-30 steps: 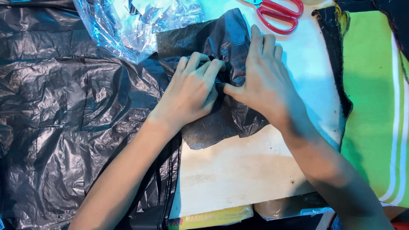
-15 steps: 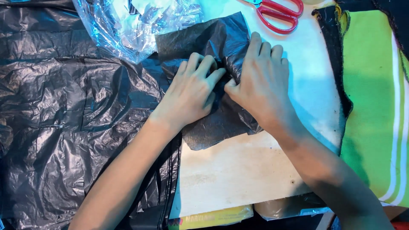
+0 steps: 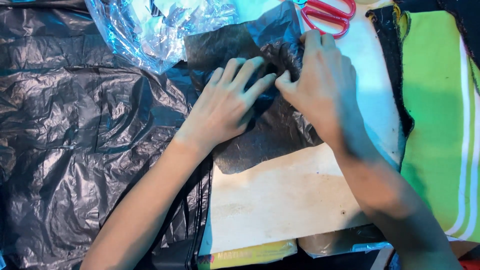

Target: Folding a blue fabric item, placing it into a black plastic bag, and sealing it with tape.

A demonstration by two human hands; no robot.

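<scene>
the black plastic piece (image 3: 260, 135) is thin, crinkled and glossy, with a finely creased matte patch at its upper left; it lies on the pale board (image 3: 280, 200). the left hand (image 3: 225, 107) rests flat on it, fingers spread and extended. the right hand (image 3: 320, 85) pinches a gathered fold between thumb and fingertips. a large black plastic sheet (image 3: 75, 150) covers the surface at left. clear film (image 3: 150, 30) and red scissors (image 3: 327, 15) lie above; green striped cloth (image 3: 440, 125) at right.
</scene>
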